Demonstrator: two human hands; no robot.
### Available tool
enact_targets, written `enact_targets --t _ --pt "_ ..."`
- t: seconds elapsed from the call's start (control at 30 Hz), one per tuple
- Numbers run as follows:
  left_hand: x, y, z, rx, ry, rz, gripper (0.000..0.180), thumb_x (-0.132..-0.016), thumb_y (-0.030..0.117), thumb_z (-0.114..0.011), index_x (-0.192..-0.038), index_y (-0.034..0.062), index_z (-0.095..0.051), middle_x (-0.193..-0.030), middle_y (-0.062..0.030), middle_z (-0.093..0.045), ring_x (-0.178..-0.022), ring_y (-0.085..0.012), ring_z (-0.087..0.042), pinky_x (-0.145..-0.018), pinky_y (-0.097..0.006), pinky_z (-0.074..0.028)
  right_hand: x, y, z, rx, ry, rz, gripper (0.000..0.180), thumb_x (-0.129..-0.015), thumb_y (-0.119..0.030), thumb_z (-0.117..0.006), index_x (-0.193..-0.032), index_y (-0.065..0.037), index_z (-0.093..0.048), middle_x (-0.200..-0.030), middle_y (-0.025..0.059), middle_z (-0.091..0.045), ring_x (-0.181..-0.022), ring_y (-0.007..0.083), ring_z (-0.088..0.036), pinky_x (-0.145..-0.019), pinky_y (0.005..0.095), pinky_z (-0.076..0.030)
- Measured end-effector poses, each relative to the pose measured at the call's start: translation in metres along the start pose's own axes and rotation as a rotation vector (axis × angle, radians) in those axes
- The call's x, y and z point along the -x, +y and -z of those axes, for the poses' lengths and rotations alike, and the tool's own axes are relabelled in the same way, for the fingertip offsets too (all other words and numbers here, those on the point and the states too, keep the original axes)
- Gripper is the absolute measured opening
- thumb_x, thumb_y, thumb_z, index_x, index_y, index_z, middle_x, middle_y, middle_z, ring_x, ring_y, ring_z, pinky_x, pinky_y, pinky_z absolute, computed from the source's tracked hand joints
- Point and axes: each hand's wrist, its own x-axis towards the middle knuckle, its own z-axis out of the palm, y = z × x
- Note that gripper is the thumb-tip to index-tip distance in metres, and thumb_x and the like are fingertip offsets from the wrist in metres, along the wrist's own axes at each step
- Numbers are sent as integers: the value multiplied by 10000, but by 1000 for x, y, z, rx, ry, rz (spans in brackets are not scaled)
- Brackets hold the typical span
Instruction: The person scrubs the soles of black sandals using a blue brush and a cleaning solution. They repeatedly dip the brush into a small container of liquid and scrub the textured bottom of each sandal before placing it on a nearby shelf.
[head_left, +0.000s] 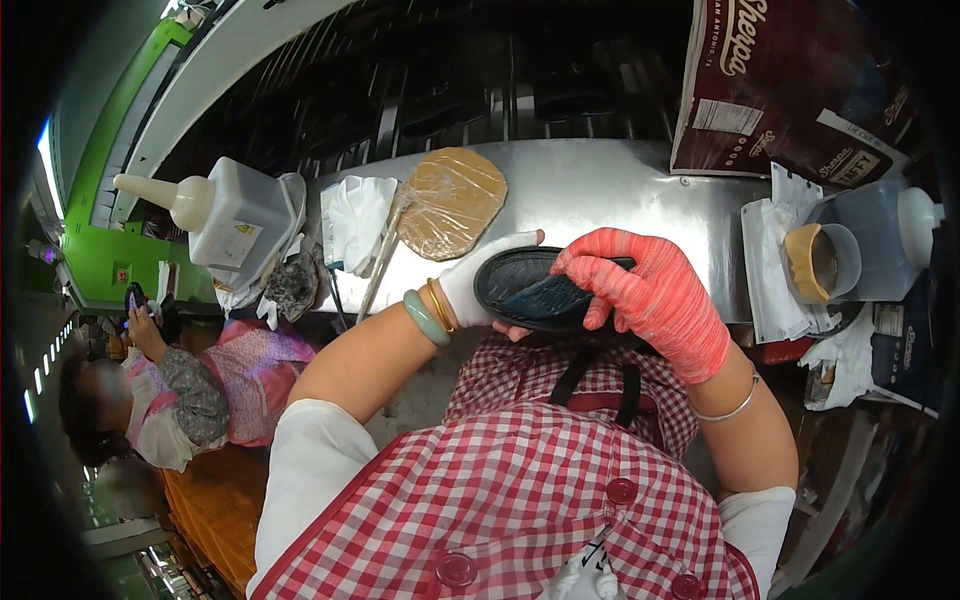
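My left hand (480,280), in a white glove with a green bangle and a gold one at the wrist, holds the left end of a black shoe sole (525,285). My right hand (650,295), in a red knit glove, curls over the sole's right side and grips it from above. The sole is held just above my lap, in front of a metal workbench (600,185). My red-and-white checked apron fills the lower frame.
On the bench lie a tan insole-shaped pad (452,200), a white cloth (355,220), a squeeze bottle with a nozzle (225,212), a small pot of glue (825,262) and a brown carton (790,85). Another person in pink (190,390) sits at left.
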Motion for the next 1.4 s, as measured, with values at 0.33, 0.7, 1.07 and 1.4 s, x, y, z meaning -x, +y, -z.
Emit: enact_targets --t 0.33,0.7,1.07,1.4 --pt "-5 26 17 60 80 161 659 -918 558 -311 -1171 -14 -517 -737 -242 -627 -459 -304 -597 -299 -296 -414 -10 8 24 41 8 -65 240 -849 -237 -585 -930 -29 -674 -759 18 -636 -567 63 -571 -494 179 -416" --pt "6 44 15 -687 182 36 581 -774 227 -697 -1252 -11 -466 -1085 -162 -604 -921 -225 -617 -774 -312 -505 -9 10 50 87 -34 -75 243 -828 -221 -608 -933 -11 -669 -748 40 -635 -565 91 -549 -587 232 -467" --pt "-3 38 24 -483 240 -122 411 -869 320 -573 -1096 -22 -574 -982 -143 -650 -867 -193 -634 -782 -306 -507 35 24 82 82 112 -196 224 -830 -191 -597 -910 6 -664 -752 29 -631 -573 78 -533 -564 203 -437" --pt "-15 21 -22 -51 261 150 549 -888 503 -455 -920 -21 -615 -703 -130 -640 -468 -159 -569 -375 -233 -418 20 29 29 430 -86 797 296 -730 -66 -704 -1014 -22 -637 -1029 156 -638 -879 279 -637 -781 339 -515"
